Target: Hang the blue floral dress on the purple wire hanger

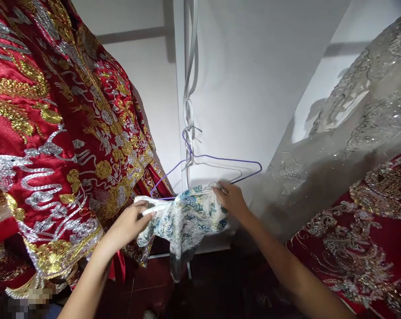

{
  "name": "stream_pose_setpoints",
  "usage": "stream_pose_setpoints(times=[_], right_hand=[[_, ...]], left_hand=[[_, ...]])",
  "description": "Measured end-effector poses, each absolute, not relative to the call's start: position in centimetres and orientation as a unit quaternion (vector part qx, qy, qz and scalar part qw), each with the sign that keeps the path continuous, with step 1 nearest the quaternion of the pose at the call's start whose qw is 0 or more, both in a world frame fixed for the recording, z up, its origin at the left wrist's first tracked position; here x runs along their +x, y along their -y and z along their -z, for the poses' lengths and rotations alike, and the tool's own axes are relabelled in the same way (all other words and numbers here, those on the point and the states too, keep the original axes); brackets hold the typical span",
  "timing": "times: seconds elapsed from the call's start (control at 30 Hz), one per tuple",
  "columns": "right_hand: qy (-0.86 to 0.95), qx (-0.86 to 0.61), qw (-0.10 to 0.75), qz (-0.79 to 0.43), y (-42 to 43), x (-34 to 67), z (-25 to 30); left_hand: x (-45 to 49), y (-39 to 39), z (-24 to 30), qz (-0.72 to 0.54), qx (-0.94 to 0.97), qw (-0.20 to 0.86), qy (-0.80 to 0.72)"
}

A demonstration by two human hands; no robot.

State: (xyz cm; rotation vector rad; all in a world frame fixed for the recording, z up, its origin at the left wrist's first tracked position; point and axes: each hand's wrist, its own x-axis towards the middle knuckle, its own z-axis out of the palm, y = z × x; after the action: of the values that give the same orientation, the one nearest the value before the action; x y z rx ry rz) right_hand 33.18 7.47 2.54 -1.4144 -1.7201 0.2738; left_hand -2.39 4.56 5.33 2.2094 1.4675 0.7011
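Note:
A white garment with a blue and yellow floral print (195,210) hangs bunched over the lower bar of a purple wire hanger (227,157). My left hand (130,221) grips its upper left edge, thumb and fingers closed on the cloth. At its upper right edge my right hand (232,199) pinches the fabric near the hanger's bar. The garment's lower part drops in folds between my hands. Above it, the hanger's hook hangs from a white ring at the wall.
Red jackets with gold and silver embroidery (97,124) hang at the left. On the right are a sheer silver beaded gown (363,119) and a dark red beaded dress (366,243). Behind stands a white wall (253,66) with a twisted white cord (191,57); a dark red tiled floor (147,292) lies below.

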Motion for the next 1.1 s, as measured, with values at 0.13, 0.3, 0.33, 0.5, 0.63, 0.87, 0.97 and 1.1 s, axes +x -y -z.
stream_pose_setpoints(times=[0.13,0.3,0.33,0.5,0.63,0.87,0.97,1.1], right_hand=[[0.685,-0.576,0.438,-0.086,-6.8,33.7,-3.3],[0.676,-0.582,0.443,-0.089,-6.7,34.1,-3.4],[0.68,-0.578,0.443,-0.089,-6.7,34.0,-3.4],[0.702,-0.552,0.434,-0.118,-5.7,33.7,-3.8],[0.681,-0.556,0.462,-0.12,-4.6,34.8,-4.0],[0.6,-0.591,0.533,-0.086,-6.6,41.8,-6.8],[0.655,-0.594,0.457,-0.096,-7.6,44.4,-8.8],[0.673,-0.608,0.396,-0.142,-6.8,45.2,-11.2]], left_hand=[[-1.9,-6.4,-5.6,-0.165,0.794,0.239,-0.534],[0.3,-8.2,-6.6,-0.224,0.8,0.189,-0.524],[0.9,-8.4,-7.1,-0.254,0.807,0.164,-0.507],[3.4,-8.8,-9.4,-0.392,0.8,0.143,-0.432],[4.3,-8.4,-9.3,-0.374,0.811,0.153,-0.422],[4.4,-8.3,-8.9,-0.343,0.848,0.088,-0.394],[4.0,-8.7,-8.8,-0.353,0.846,0.067,-0.393],[2.9,-9.4,-8.6,-0.422,0.787,0.028,-0.449]])
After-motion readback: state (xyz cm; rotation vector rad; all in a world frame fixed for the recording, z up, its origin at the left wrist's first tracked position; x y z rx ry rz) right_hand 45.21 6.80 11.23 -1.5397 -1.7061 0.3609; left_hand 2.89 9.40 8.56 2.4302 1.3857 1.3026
